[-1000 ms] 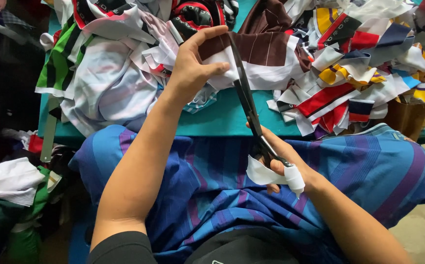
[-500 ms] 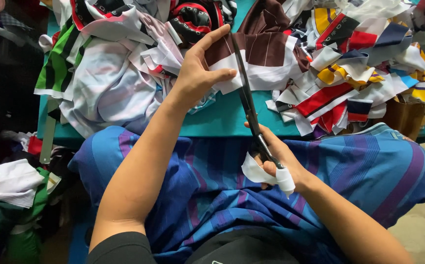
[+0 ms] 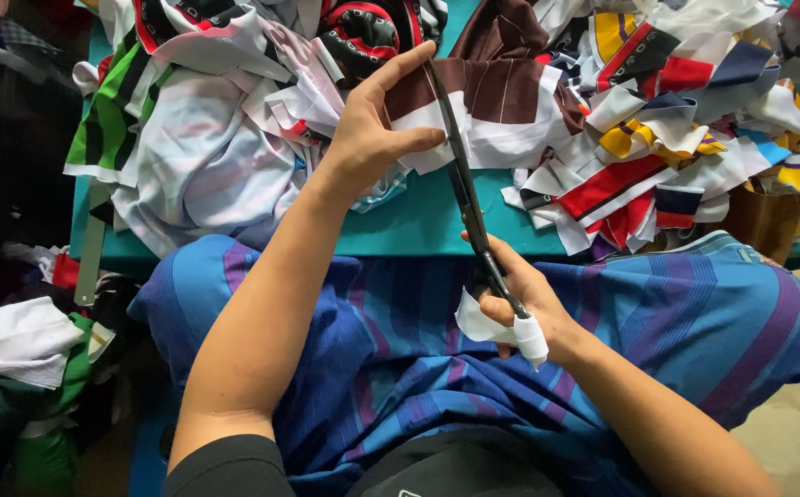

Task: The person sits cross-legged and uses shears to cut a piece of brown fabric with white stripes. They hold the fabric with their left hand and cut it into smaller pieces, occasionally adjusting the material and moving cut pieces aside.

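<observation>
Half a second on, advanced long scissors (image 3: 467, 198) in right hand (image 3: 521, 299) grip farther up the brown-and-white fabric piece (image 3: 497, 106), pinched taut just beside the blades by left hand (image 3: 372, 133), over the teal worktop (image 3: 418, 225).

cloth piece (image 3: 497, 101): brown-white | table (image 3: 418, 225): teal | lap fabric (image 3: 400, 340): blue-purple stripes

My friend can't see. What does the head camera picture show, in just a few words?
A person's right hand works long scissors through a brown and white piece of cloth that the left hand holds over a teal table. Colourful cloth scraps are heaped on the table, and blue and purple striped fabric covers the person's lap.
</observation>
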